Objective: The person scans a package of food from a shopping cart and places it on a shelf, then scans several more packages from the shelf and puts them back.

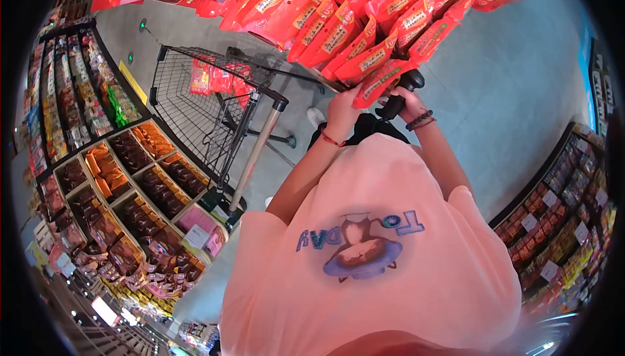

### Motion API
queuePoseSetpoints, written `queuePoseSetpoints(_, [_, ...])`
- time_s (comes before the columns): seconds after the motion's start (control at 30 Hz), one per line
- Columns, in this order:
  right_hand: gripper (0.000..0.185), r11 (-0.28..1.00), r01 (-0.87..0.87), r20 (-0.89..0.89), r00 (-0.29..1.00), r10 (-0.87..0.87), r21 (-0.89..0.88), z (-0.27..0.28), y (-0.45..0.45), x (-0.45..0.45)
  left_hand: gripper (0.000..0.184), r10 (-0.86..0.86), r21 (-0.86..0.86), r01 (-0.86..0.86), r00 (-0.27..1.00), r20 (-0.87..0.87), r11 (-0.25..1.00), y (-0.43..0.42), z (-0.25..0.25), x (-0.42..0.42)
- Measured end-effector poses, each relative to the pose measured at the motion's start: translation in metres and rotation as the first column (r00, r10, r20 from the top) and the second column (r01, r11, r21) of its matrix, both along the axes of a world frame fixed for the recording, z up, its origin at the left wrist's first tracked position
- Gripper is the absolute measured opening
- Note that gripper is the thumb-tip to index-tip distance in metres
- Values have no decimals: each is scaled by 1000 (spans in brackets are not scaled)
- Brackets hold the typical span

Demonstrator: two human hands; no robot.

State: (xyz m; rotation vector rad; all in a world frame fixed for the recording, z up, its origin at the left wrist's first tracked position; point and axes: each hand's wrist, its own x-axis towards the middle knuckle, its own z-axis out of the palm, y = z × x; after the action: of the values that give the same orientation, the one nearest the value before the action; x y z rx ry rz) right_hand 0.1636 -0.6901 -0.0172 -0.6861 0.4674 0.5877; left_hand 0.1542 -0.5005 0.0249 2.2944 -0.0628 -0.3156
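My left hand [343,114], with a red cord at the wrist, is at the lower edge of a red snack packet [384,82]. It seems to pinch the packet's corner, though some of its fingers are hidden behind it. Close beside it, my right hand [411,103] is wrapped around a black handheld device [395,99] with a rounded end; its exact kind is unclear. Dark beads and a red cord circle that wrist. Just beyond both hands, rows of similar red packets [332,34] stand on a display.
To the left is a black wire shopping cart [189,118] with red packets [218,77] inside. Wooden bins [133,174] of wrapped goods and tall shelves [68,95] line the left side. Another stocked shelf [553,213] stands at right. Grey floor [514,76] lies between.
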Motion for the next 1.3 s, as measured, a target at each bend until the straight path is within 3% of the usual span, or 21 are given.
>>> queuePoseSetpoints(0.1, [37, 998, 5, -3, 1000, -5, 66, -11, 2, -3, 37, 20, -57, -14, 994, 103, 998, 5, -17, 2])
queuePoseSetpoints(0.3, [41, 1000, -9, -26, 1000, 9, 23, -7, -7, -8, 40, -5, -176, 14, 999, 54, 984, 11, -15, -1])
queuePoseSetpoints(0.43, [52, 1000, 3, -43, 999, -3, 21, -1, -20, -12, 45, 46, -151, -44, 999, 13, 988, 13, 1, -11])
queuePoseSetpoints(0.6, [43, 999, -23, -20, 1000, 24, 30, -8, -15, -5, 46, 126, -240, -110, 990, 55, 965, 6, -14, -18])
queuePoseSetpoints(0.7, [35, 998, -7, 48, 999, 5, 55, -17, -7, -1, 44, 17, -68, -9, 991, 130, 998, 1, -21, -16])
queuePoseSetpoints(0.8, [35, 994, 42, -60, 998, -37, 100, -20, -1, -4, 43, -35, 43, 31, 994, 102, 999, 2, -27, -14])
queuePoseSetpoints(0.9, [35, 996, 79, -27, 997, -78, 37, -32, -1, -7, 43, -59, 45, 58, 998, 21, 997, 5, -23, -13])
queuePoseSetpoints(0.97, [36, 999, 18, 11, 1000, -19, 49, -30, -10, -7, 43, -26, -72, 31, 998, 64, 997, 7, -22, -15])
queuePoseSetpoints(1.0, [39, 998, 41, 49, 998, -38, -47, -8, -10, -8, 43, -3, -132, 14, 996, 88, 991, 7, -21, -15])
queuePoseSetpoints(1.07, [43, 960, 56, 21, 998, -52, -275, 27, -16, -15, 44, -7, -75, 10, 999, 33, 997, 12, -16, -18])
queuePoseSetpoints(1.2, [44, 901, 29, 76, 997, 5, -432, 72, -30, -39, 43, 112, -197, -120, 992, -51, 973, 29, -1, -29])
queuePoseSetpoints(1.3, [39, 876, 109, 216, 976, -5, -470, 107, -27, -55, 34, 235, -287, -243, 970, -60, 927, 50, 7, -41])
